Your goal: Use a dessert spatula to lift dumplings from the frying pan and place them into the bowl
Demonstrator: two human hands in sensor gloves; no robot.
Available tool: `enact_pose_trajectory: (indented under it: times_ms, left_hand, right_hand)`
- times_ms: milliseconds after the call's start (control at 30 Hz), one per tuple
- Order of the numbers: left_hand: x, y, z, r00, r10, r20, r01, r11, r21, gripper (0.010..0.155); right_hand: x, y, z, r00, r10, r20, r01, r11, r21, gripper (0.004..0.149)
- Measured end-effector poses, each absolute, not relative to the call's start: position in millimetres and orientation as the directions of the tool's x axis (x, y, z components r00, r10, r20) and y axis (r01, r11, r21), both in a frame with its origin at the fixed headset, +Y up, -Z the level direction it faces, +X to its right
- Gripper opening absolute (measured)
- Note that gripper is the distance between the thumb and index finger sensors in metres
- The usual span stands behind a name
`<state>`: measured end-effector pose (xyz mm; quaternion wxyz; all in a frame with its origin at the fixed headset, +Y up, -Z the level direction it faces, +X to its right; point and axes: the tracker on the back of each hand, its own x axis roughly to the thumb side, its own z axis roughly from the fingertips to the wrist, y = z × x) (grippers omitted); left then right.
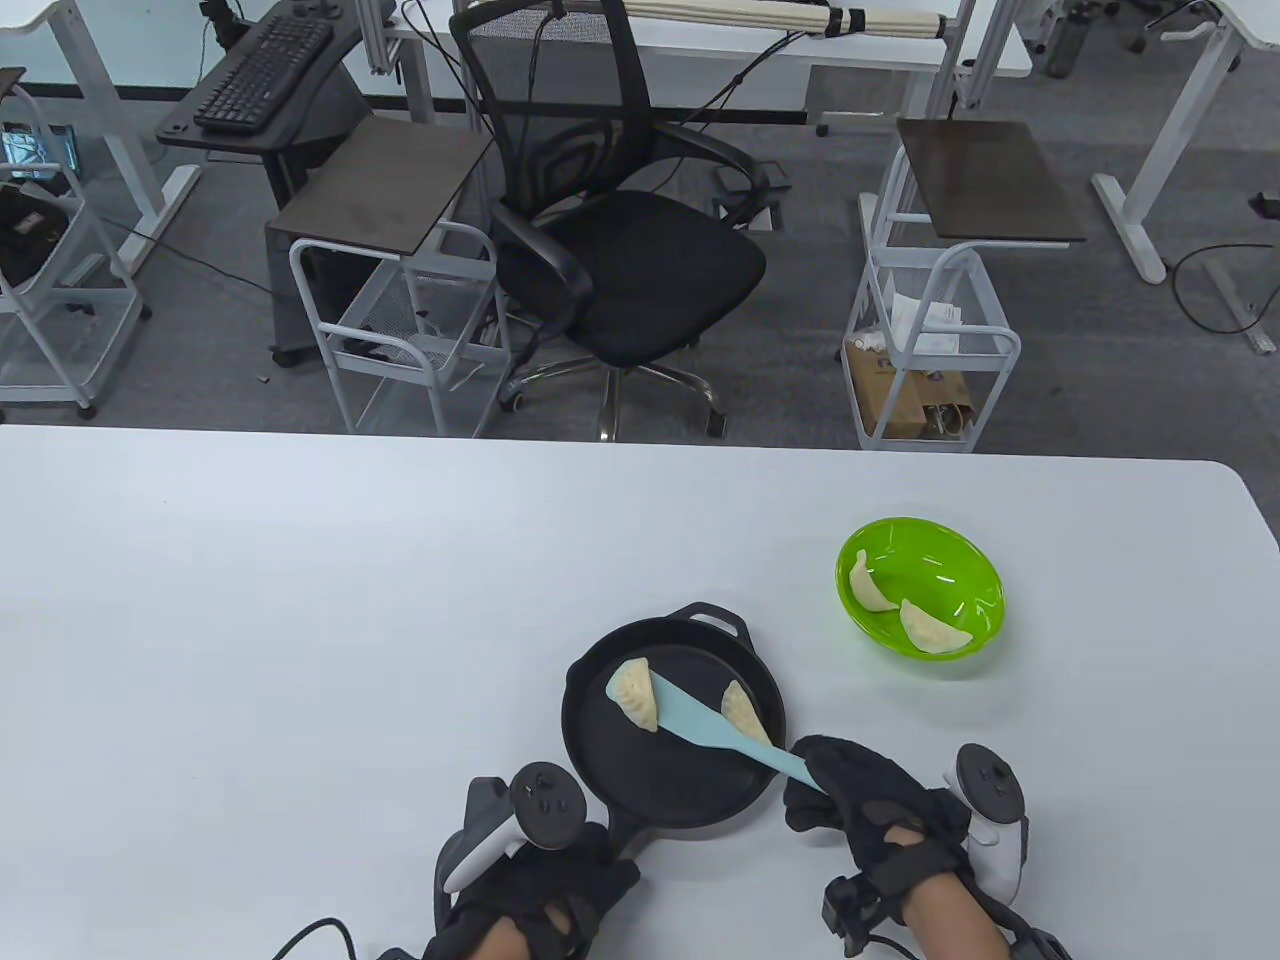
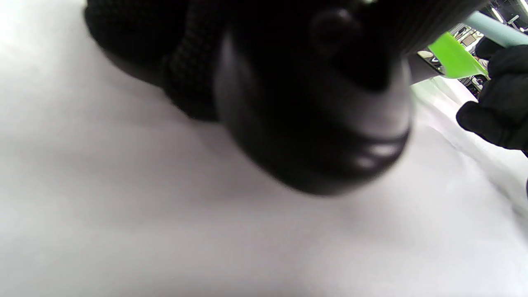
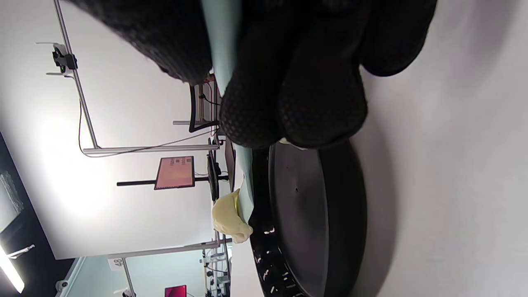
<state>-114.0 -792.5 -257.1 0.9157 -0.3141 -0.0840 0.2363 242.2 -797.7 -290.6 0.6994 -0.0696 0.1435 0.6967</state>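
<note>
Over the black cast-iron frying pan (image 1: 640,790), right hand (image 1: 880,815) grips the pale-blue silicone dessert spatula (image 1: 715,730) bearing a crimped dumpling (image 1: 634,693); left hand (image 1: 540,890) grips the pan's handle. Keep blade level towards the green plastic bowl (image 1: 975,570).

Grey carpet floor (image 1: 1100,330) beyond white table (image 1: 300,600). Black mesh office chair (image 1: 620,260) pushed back; white wire carts (image 1: 420,340) either side, dark boards on top. Keyboard (image 1: 262,72) on far desk.
</note>
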Motion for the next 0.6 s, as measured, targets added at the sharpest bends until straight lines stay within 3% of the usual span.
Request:
enact_pose_trajectory:
  times_ms: [600]
  left_hand:
    - [-113.8,-792.6,-257.0,0.875,0.483,0.005,-0.379,0.693,-0.614,0.067]
  right_hand:
    - [266.6,-795.4,-290.7,0.173,0.957,-0.234,-0.98,0.145,-0.133,0.049]
